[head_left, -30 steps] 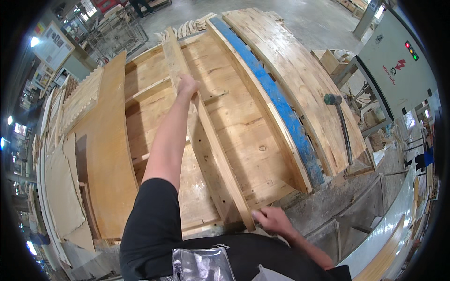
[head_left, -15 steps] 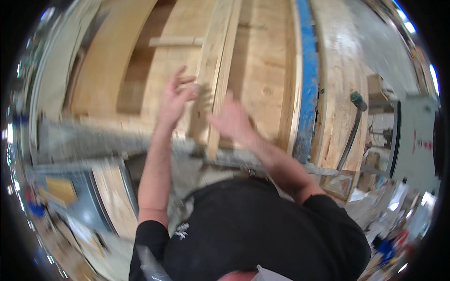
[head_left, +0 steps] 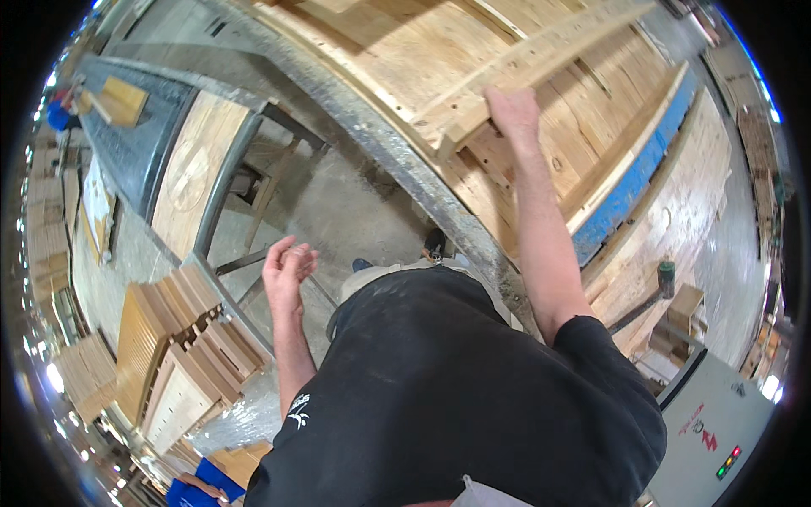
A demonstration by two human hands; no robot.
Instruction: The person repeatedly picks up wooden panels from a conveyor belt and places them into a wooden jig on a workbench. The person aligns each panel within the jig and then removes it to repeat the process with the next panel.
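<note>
My right hand (head_left: 512, 112) grips the near end of a long pale wooden slat (head_left: 541, 59) that lies across a large plywood panel (head_left: 439, 59) on the metal-edged work table (head_left: 397, 160). My left hand (head_left: 285, 269) hangs free over the concrete floor, palm up, fingers loosely spread, holding nothing. It is nearest to a stack of short wooden boards (head_left: 182, 325) at the lower left. A blue-painted board (head_left: 629, 190) runs along the panel's right side.
A second table with a round-marked plywood sheet (head_left: 198, 173) and a grey surface (head_left: 127, 144) stands at left. Stacks of timber (head_left: 84, 380) fill the lower left. A grey control cabinet (head_left: 718, 422) sits at lower right, with a hammer-like tool (head_left: 655, 291) nearby.
The view has swung left and down. My left hand has come off the slat and dropped toward the floor side; my right hand now holds the slat's end alone.
</note>
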